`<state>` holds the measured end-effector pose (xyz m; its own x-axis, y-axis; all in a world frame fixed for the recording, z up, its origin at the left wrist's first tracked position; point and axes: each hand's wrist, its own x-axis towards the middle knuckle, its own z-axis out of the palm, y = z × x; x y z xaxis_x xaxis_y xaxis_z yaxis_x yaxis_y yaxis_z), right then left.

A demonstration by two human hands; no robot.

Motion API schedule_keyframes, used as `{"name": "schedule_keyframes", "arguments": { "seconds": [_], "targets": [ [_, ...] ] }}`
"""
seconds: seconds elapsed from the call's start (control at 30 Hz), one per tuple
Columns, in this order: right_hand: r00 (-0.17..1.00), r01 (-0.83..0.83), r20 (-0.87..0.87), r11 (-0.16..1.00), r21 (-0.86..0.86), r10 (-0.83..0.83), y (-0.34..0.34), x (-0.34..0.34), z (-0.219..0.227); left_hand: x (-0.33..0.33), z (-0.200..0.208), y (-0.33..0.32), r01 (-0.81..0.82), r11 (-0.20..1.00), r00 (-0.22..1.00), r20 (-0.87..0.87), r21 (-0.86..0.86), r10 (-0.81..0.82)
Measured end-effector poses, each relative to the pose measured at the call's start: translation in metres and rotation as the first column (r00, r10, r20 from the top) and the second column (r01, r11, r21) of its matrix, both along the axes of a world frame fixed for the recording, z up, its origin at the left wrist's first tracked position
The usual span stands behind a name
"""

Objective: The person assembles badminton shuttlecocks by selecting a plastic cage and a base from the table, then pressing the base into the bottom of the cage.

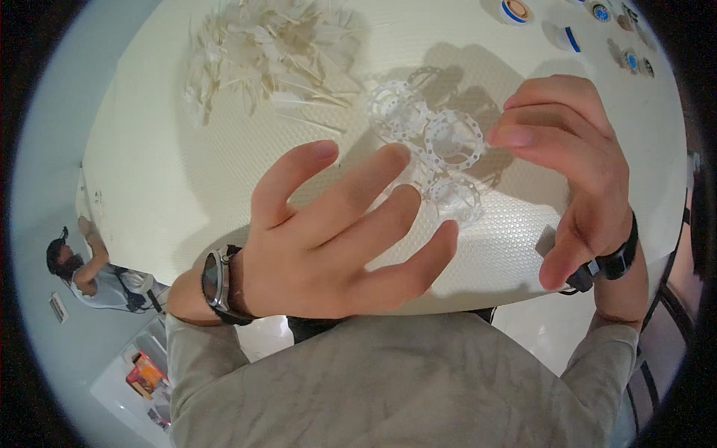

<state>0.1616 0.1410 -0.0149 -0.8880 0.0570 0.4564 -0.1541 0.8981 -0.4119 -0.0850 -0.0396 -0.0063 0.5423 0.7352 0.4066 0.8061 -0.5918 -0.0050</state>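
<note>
White rings (431, 158) lie near right of the feather pile (272, 56); left hand (321, 257), nearer side, fingers spread, empty; right hand (590, 164), farther right, fingers curled, thumb apart, hold cannot be told

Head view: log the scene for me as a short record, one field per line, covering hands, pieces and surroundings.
Left hand: fingers spread and bent, close to the ring cluster; contact unclear
Right hand: fingers bent, thumb apart, fingertips at the cluster's right side; contact unclear
Cluster make-up: at least three white perforated rings
Loose pile: thin, pale pieces, upper left
Small round pieces: several, some with blue, upper right
Surface: white textured table
Wrists: watch on left, black band on right
Background: another person, far left
</note>
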Motion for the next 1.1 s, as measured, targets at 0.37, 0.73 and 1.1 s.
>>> {"name": "schedule_keyframes", "arguments": {
  "seconds": [0.37,0.73,1.1],
  "targets": [
    [1.0,0.02,0.002,0.999,0.032,-0.02,-0.003,0.002,0.002,0.008,0.021,-0.002,-0.019,0.999,0.999,-0.029,-0.049,0.018],
    [0.998,0.05,-0.033,0.999,0.004,-0.05,-0.004,0.001,-0.002,0.013,0.051,0.012,-0.047,0.973,0.989,-0.144,-0.226,0.015],
    [0.993,0.056,-0.102,0.998,-0.019,-0.058,-0.006,0.001,-0.006,0.019,0.048,0.02,-0.083,0.939,0.986,-0.163,-0.335,0.03]
  ]
}}
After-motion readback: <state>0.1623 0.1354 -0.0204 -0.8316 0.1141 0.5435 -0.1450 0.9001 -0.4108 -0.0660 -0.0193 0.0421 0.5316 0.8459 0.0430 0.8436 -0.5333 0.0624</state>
